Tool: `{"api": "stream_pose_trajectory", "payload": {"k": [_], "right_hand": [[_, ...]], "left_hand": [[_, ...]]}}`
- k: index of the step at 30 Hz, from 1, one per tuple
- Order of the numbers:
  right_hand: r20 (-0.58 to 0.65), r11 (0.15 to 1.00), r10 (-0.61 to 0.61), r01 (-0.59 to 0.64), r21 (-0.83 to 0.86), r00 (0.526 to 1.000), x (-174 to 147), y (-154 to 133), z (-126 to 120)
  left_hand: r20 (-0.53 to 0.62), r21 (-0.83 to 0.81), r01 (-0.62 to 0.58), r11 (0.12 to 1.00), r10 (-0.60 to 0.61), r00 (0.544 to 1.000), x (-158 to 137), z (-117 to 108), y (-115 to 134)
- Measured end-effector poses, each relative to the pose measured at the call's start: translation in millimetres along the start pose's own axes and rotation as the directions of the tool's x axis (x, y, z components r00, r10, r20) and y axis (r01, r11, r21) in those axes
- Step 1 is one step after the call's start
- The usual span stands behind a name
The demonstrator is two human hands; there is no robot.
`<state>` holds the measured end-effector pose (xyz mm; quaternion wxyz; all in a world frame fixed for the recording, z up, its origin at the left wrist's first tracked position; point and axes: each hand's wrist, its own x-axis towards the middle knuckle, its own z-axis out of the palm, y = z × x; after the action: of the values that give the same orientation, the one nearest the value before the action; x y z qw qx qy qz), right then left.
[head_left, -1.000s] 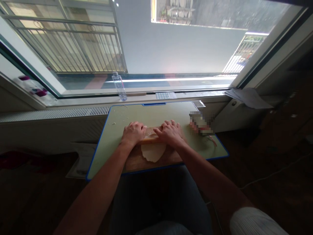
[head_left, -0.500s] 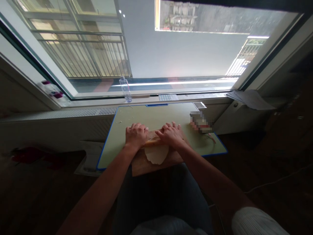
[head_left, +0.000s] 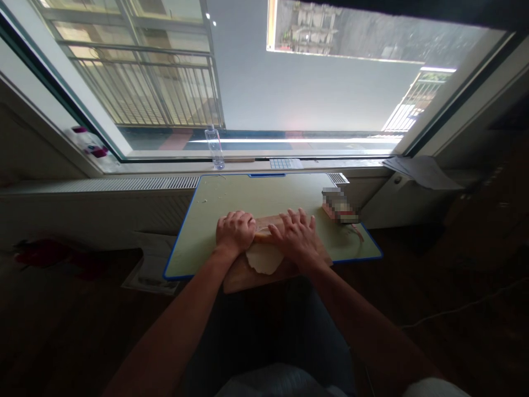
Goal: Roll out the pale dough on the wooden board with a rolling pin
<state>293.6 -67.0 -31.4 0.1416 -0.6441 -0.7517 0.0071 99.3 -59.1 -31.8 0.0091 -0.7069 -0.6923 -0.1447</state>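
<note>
A flattened sheet of dough (head_left: 264,261) lies on a wooden board (head_left: 242,280) at the near edge of the small table. Across the dough's far part runs a wooden rolling pin (head_left: 263,239); only its middle shows between my hands. My left hand (head_left: 236,230) is curled over the pin's left end. Over the right end lies my right hand (head_left: 298,236), palm down, its fingers stretched out and spread. Both ends of the pin are covered by the hands.
The board rests on a light green table (head_left: 248,193) with a blue rim. A blurred-out object (head_left: 339,207) is at its right side. On the windowsill behind stand a clear bottle (head_left: 215,148) and a white keypad-like object (head_left: 285,164). Papers (head_left: 425,170) lie at right.
My right hand has spread its fingers and shifted slightly right. The left hand stays over the pin, a little farther right in the picture. The view has tilted slightly.
</note>
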Motion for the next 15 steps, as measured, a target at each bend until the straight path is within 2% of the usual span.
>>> {"api": "stream_pose_trajectory", "payload": {"k": [3, 8, 15], "right_hand": [[-0.005, 1.000, 0.014, -0.014, 0.024, 1.000, 4, 1, 2], [0.058, 0.998, 0.038, -0.040, 0.041, 0.998, 22, 4, 4], [0.083, 0.996, 0.072, -0.076, 0.045, 0.994, 51, 0, 3]], "left_hand": [[0.005, 0.001, -0.013, 1.000, 0.013, 1.000, 11, 0, 0], [0.026, 0.027, -0.040, 0.999, 0.039, 0.999, 33, 5, -1], [0.111, 0.068, -0.042, 0.997, 0.034, 0.993, 77, 11, -6]]}}
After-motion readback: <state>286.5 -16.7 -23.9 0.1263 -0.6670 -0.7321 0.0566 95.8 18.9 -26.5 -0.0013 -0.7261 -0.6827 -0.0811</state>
